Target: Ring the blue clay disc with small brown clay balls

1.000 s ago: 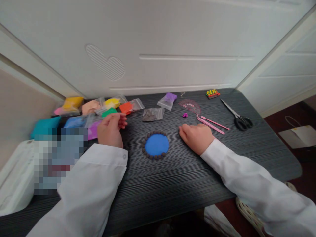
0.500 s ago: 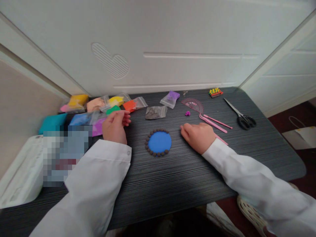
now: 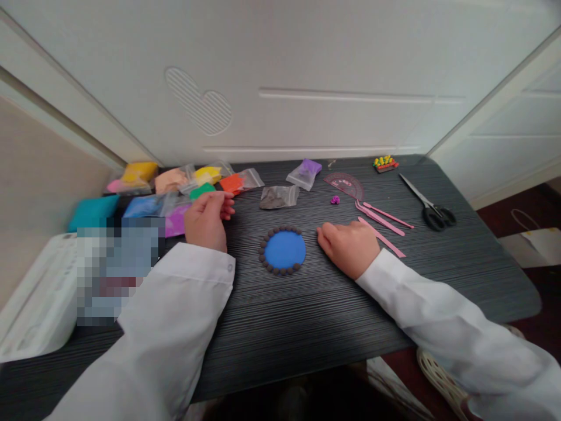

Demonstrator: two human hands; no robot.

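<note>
A flat blue clay oval [image 3: 284,250] lies on the dark table between my hands. Small dark-brown clay balls [image 3: 265,244] edge its top, left and bottom; its right side is bare. My right hand [image 3: 348,245] rests on the table right of the oval, fingers curled and pressed together; whatever they hold is hidden. Left of the oval, my left hand [image 3: 208,219] is held on its side beside the bagged clay, fingers curled in and thumb against the index finger. Its palm is out of sight. A bag of dark-brown clay [image 3: 279,197] lies above the oval.
Colourful clay bags, one orange [image 3: 232,183], crowd the back left near a white packet [image 3: 39,298]. Right of centre are a purple clay bit [image 3: 335,200], a protractor [image 3: 344,184], pink tweezers [image 3: 380,218] and pink tools. Scissors [image 3: 427,204] and a small clay model [image 3: 385,164] lie farther right.
My right hand has shifted slightly left and down, showing more of the pink strip beside it. My left hand has hardly moved. The whole view has shifted a little.
</note>
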